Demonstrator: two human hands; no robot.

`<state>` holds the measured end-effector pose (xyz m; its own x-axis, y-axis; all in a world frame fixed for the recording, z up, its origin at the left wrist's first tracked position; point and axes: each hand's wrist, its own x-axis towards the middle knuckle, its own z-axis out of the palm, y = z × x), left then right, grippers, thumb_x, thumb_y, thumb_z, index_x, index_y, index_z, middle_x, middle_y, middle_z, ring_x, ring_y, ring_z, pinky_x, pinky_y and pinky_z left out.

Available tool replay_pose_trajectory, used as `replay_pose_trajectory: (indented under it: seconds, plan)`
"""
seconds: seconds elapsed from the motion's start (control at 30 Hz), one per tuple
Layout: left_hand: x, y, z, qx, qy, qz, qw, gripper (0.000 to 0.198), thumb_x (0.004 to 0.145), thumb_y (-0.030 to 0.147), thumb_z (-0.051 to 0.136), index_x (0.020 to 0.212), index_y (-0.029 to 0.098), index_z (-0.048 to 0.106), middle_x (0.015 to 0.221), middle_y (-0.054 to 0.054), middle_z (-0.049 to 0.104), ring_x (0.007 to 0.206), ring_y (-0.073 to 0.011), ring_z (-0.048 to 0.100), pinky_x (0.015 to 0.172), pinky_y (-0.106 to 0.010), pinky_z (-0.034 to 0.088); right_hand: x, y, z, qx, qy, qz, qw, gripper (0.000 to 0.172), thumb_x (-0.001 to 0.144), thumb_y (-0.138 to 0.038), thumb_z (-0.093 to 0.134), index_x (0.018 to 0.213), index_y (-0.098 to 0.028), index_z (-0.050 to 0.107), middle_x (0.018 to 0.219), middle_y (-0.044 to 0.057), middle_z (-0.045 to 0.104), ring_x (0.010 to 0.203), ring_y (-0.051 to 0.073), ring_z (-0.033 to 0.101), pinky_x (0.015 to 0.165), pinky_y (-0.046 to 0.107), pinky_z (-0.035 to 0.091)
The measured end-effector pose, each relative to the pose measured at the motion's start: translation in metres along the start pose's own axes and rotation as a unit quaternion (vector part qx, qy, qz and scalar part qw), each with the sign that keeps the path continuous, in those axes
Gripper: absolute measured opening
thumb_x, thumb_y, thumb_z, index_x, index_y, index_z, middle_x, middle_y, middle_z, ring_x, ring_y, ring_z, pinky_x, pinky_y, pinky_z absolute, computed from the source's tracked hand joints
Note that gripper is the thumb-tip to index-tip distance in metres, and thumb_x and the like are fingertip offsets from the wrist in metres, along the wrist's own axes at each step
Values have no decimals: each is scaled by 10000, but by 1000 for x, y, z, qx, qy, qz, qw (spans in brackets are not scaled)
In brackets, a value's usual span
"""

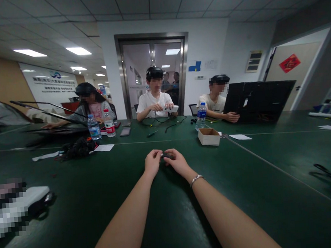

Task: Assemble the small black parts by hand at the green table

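Note:
Both my hands meet just above the green table (127, 212), in the middle of the head view. A small dark, slim object (166, 155) lies between them, too small to name. My left hand (153, 163) pinches its left end with thumb and forefinger. Around its right part are the bent fingers of my right hand (178, 162), with a silver bracelet (196, 180) on that wrist. The fingers cover much of the object.
Ahead stand an open cardboard box (209, 137), water bottles (94, 127) and a screwdriver (152, 134). Dark tangled cables (79, 147) lie left. Across the table, several people work; one holds a white device (170, 109), another a large black panel (260, 102).

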<state>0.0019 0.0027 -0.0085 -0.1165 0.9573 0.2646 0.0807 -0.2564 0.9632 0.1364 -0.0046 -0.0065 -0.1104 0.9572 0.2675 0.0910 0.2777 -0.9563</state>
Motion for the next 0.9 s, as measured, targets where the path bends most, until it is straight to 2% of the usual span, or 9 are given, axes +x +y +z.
replay_pose_trajectory:
  seconds: [0.17,0.3,0.53,0.67,0.9]
  plan:
    - [0,2,-1,3,-7,24,1000,198,693,318,664,814,161,648,791,-46,662,749,-157,613,653,-252,476,-3,-7,-3,-1,-1,-4,1000,291,670,-317,682,883,-159,564,815,25,644,556,106,601,592,280,504]
    - [-1,4,-1,-36,-15,24,999,199,692,286,669,842,159,642,832,-56,673,789,-166,630,738,-290,490,-4,-12,-4,7,-2,-4,1000,303,694,-387,673,869,-154,591,755,23,654,553,120,612,601,276,493]
    - [-3,7,-4,-72,-53,38,995,205,692,273,678,855,154,644,915,-84,686,876,-183,636,840,-329,481,-4,-14,-5,29,-10,17,999,358,771,-519,554,803,-163,580,651,16,648,509,120,593,552,251,460]
    - [-3,8,-6,-65,-77,44,994,230,681,277,684,872,155,651,939,-81,683,878,-183,638,853,-334,475,-3,-13,-5,49,-8,23,999,418,771,-575,524,815,-161,559,590,13,630,474,122,575,528,248,446]
    - [-4,9,-9,-58,-75,41,995,258,644,285,716,865,161,667,956,-86,688,885,-196,637,868,-355,467,-2,-12,-5,35,-11,27,999,455,780,-611,489,818,-161,541,521,-5,598,416,104,524,470,226,394]
